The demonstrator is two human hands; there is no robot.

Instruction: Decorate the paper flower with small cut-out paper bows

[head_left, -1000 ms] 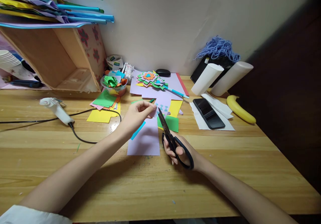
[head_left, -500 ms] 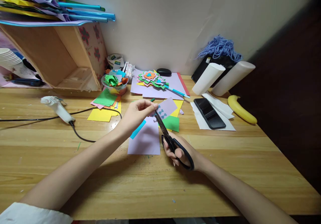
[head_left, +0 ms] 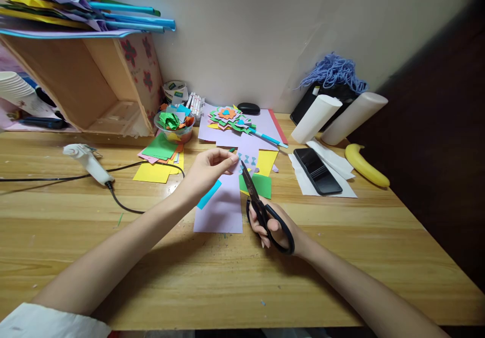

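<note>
My left hand (head_left: 214, 169) is above the middle of the table, thumb and fingers pinched on the edge of a small purple paper (head_left: 250, 151) printed or marked with small blue shapes. In my right hand (head_left: 275, 227) is a pair of black-handled scissors (head_left: 254, 194), fingers through the loops. The blades point up and away, with their tips beside my left fingertips at the paper. Below lie a larger purple sheet (head_left: 217, 219), a blue slip (head_left: 208, 195), a green piece (head_left: 261, 185) and a yellow piece (head_left: 268, 161).
A white glue gun (head_left: 89, 166) with a black cable lies left, near stacked coloured paper (head_left: 161, 147) and a bowl of scraps (head_left: 178, 132). Behind is a paper flower (head_left: 227, 118). To the right are a phone (head_left: 317, 171), white rolls (head_left: 316, 118) and a banana (head_left: 366, 166).
The small purple paper has turned more upright in my left fingers. The scissors have shifted slightly right, their tips now a little away from my left thumb.
</note>
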